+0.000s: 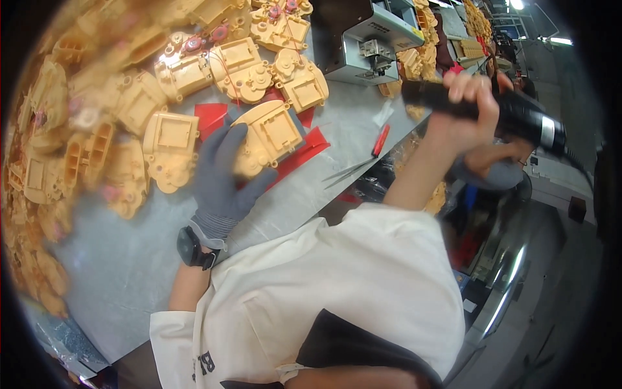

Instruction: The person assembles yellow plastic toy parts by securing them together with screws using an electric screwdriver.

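My left hand (223,172), in a grey glove, is closed round the edge of a yellow plastic housing (271,137), its thumb along the near side. The housing has a rectangular recess facing up and rests over red pieces (311,148) on the table. Raised at the right, my bare right hand (470,100) grips a black cylindrical electric screwdriver (518,115) with a cord at its right end. The screwdriver is well apart from the housing, and its tip is hard to make out.
More yellow housings (171,133) crowd the table's left and far side, some with red parts and wires. A metal box-shaped device (366,45) stands at the back. Thin pointed metal tweezers (350,171) and a red-handled tool (381,141) lie nearby. Another person's grey-gloved hand (495,172) shows at the right.
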`<action>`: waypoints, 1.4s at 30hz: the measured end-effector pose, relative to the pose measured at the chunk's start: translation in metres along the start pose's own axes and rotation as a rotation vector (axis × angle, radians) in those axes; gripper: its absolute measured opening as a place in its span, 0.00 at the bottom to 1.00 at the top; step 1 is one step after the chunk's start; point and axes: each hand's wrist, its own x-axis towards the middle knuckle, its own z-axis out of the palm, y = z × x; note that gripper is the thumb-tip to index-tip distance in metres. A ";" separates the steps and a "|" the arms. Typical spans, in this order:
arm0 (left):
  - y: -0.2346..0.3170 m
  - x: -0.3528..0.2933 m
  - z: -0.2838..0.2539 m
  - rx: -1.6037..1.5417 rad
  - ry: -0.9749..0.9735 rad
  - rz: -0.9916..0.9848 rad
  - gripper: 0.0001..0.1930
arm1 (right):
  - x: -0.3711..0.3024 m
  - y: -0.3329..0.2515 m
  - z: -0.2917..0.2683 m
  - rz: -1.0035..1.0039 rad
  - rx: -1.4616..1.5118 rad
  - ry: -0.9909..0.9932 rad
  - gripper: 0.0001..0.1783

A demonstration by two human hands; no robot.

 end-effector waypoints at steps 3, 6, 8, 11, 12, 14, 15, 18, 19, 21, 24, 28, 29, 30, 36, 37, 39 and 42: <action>-0.003 -0.002 0.002 0.010 -0.012 -0.022 0.34 | 0.033 0.038 -0.004 -0.157 -0.169 0.125 0.19; -0.006 -0.006 0.000 -0.037 0.004 0.011 0.36 | 0.035 0.069 -0.003 -0.131 -0.273 0.073 0.19; -0.002 -0.008 -0.005 -0.035 -0.006 -0.034 0.37 | 0.033 0.062 -0.002 -0.105 -0.196 0.061 0.18; -0.001 0.000 -0.005 -0.008 -0.017 -0.048 0.38 | 0.004 0.047 0.006 0.053 -0.082 -0.027 0.18; -0.001 0.000 -0.005 0.022 -0.031 -0.028 0.39 | -0.013 0.037 0.019 0.066 -0.060 -0.030 0.21; -0.003 -0.001 -0.001 0.015 -0.045 -0.020 0.40 | -0.042 0.018 0.042 -0.012 0.058 -0.270 0.26; -0.002 -0.001 0.000 0.015 -0.034 -0.030 0.41 | -0.050 0.018 0.055 -0.056 0.122 -0.393 0.27; -0.006 -0.003 0.001 0.028 0.001 -0.043 0.41 | -0.072 0.031 0.100 -0.072 0.032 -0.504 0.34; -0.004 -0.001 0.002 0.028 0.008 -0.006 0.41 | -0.073 0.030 0.112 -0.001 -0.102 -0.415 0.34; -0.002 -0.002 -0.001 0.014 0.052 0.000 0.40 | -0.073 0.039 0.133 0.110 -0.172 -0.310 0.34; -0.003 -0.007 -0.001 0.032 0.073 -0.007 0.40 | -0.069 0.049 0.146 0.054 -0.162 -0.337 0.32; -0.003 -0.009 0.001 -0.029 0.049 -0.043 0.41 | -0.070 0.063 0.145 0.133 -0.135 -0.352 0.29; -0.004 -0.011 0.001 -0.033 0.032 -0.067 0.42 | -0.067 0.063 0.146 0.152 -0.144 -0.383 0.27; -0.005 -0.011 0.001 -0.035 0.040 -0.086 0.42 | -0.067 0.065 0.148 0.168 -0.143 -0.396 0.27; -0.009 -0.010 0.000 -0.095 0.081 -0.069 0.44 | -0.068 0.070 0.158 0.188 -0.221 -0.485 0.23; -0.010 -0.008 0.000 -0.063 0.097 -0.063 0.44 | -0.068 0.070 0.160 0.176 -0.228 -0.478 0.22; -0.011 -0.006 0.001 -0.031 0.115 -0.061 0.44 | -0.070 0.069 0.160 0.158 -0.241 -0.460 0.22; -0.007 -0.003 -0.001 -0.042 0.112 -0.041 0.44 | -0.074 0.076 0.157 0.145 0.003 -0.388 0.25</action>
